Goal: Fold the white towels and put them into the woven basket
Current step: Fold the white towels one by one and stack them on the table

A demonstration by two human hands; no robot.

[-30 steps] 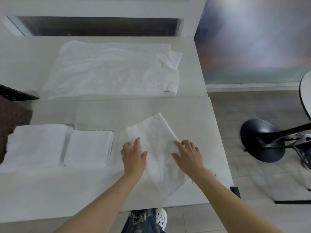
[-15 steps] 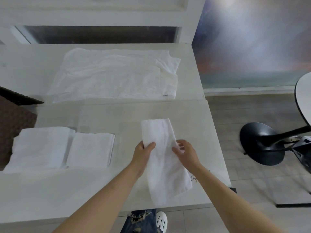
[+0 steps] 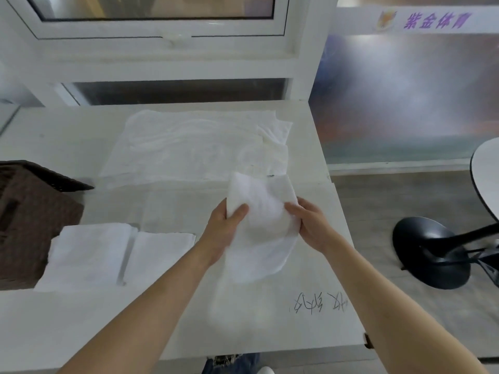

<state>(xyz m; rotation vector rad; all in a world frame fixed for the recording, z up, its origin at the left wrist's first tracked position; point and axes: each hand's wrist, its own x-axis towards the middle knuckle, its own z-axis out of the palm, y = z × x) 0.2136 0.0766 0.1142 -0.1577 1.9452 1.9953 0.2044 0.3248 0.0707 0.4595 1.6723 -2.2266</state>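
A folded white towel [image 3: 263, 228] hangs lifted above the white table [image 3: 81, 319], its lower end sagging and blurred. My left hand [image 3: 225, 228] grips its left edge, thumb on top. My right hand [image 3: 307, 222] holds its right edge. Two folded white towels lie side by side at the left, one [image 3: 89, 255] partly over the basket and one [image 3: 159, 255] to its right. An unfolded white towel [image 3: 194, 147] is spread on the far half of the table. The dark brown woven basket [image 3: 29, 211] stands at the left edge.
A white window frame [image 3: 167, 49] rises behind the table. On the floor at the right stand a black round table base [image 3: 429, 255] and the rim of a white round tabletop [image 3: 486, 174]. Handwriting [image 3: 320, 303] marks the table near the front right.
The towel lay flat under both hands a second ago. Both hands then took its side edges and lifted it off the table. The camera has tilted up.
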